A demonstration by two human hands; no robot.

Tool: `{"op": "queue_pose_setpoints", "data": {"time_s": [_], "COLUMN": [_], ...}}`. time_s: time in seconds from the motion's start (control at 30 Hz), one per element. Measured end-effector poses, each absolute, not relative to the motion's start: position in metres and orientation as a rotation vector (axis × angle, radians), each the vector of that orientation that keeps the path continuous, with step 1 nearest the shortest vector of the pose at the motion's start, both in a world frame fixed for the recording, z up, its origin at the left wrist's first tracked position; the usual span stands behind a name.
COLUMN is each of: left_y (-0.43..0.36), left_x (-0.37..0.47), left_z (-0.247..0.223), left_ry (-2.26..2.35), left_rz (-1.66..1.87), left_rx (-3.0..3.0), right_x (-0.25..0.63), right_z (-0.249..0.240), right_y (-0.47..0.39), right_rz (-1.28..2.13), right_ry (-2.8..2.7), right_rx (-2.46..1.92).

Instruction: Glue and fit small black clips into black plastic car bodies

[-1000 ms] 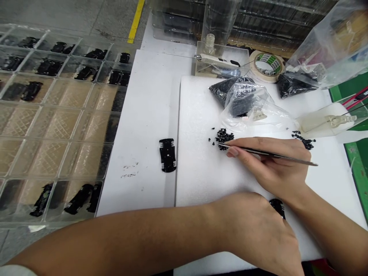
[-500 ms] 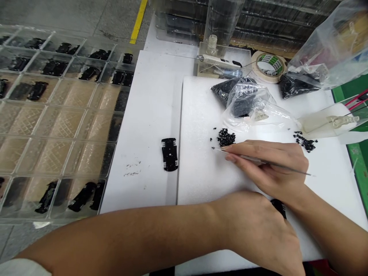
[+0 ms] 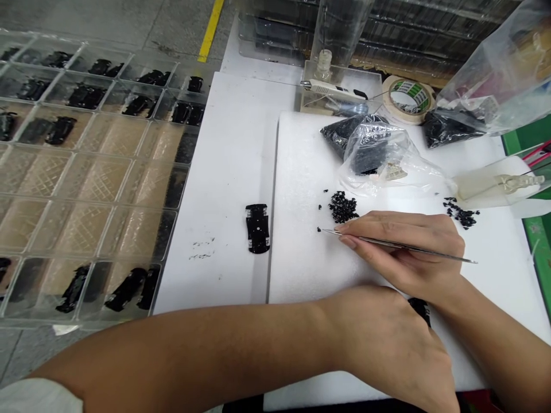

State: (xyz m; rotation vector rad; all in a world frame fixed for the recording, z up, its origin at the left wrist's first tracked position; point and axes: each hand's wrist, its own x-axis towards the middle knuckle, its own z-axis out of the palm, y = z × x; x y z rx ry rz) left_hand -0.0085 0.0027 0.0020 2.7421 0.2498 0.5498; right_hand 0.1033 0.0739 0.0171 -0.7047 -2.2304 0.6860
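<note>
My right hand (image 3: 400, 246) pinches metal tweezers (image 3: 413, 248), whose tips point left at a tiny black piece (image 3: 319, 229) on the white foam board (image 3: 297, 172). Just above the tips lies a pile of small black parts (image 3: 343, 206). My left hand (image 3: 396, 344) is at the lower right, its back to the camera and its fingers hidden. Partly covered by it is a black object (image 3: 420, 310). A black car-shaped base (image 3: 258, 228) lies on the white surface left of the board.
At left, a clear compartment tray (image 3: 124, 201) holds black car parts. Behind the board are a bag of black pieces (image 3: 365, 143), a tape roll (image 3: 408, 98) and a white pen-like tool (image 3: 331, 89). Another small black pile (image 3: 461, 213) lies at right.
The tweezer tips have moved slightly down, and the tiny piece now sits lower, beside the tips. The whole view has shifted a little. My left hand keeps its pose.
</note>
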Motion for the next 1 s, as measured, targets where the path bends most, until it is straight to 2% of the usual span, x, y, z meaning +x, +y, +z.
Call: {"op": "queue_pose_setpoints", "data": {"time_s": [0.2,0.33,1.0], "left_y": [-0.003,-0.006,-0.007], "left_x": [-0.002,-0.001,-0.003], "left_z": [-0.009,-0.014,-0.010], "left_ry": [0.305,0.323,0.369], "left_rz": [0.701,0.813,0.788], "left_rx": [2.708,2.776,2.859], "right_x": [0.102,0.104,0.101], "right_z": [0.019,0.018,0.015], "right_y": [0.075,0.074,0.069], "right_rz": [0.841,0.758,0.568], "right_ry": [-2.321,-2.272,-2.233], "right_rx": [-0.596,-0.626,-0.786]}}
